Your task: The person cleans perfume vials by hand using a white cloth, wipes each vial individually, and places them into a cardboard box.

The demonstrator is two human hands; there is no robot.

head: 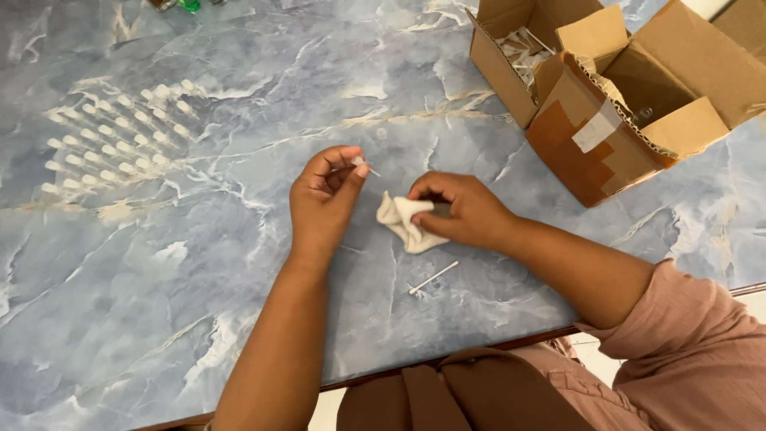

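My left hand pinches a thin white swab stick between thumb and fingers, its tip pointing right. Just beside it, my right hand grips a crumpled cream cloth that rests on the blue marbled table. A second white swab stick lies loose on the table below the cloth, near the front edge. The two hands are a few centimetres apart.
Rows of several white-tipped swabs lie lined up at the left. An open cardboard box with white sticks inside stands at the back right. A green object shows at the far edge.
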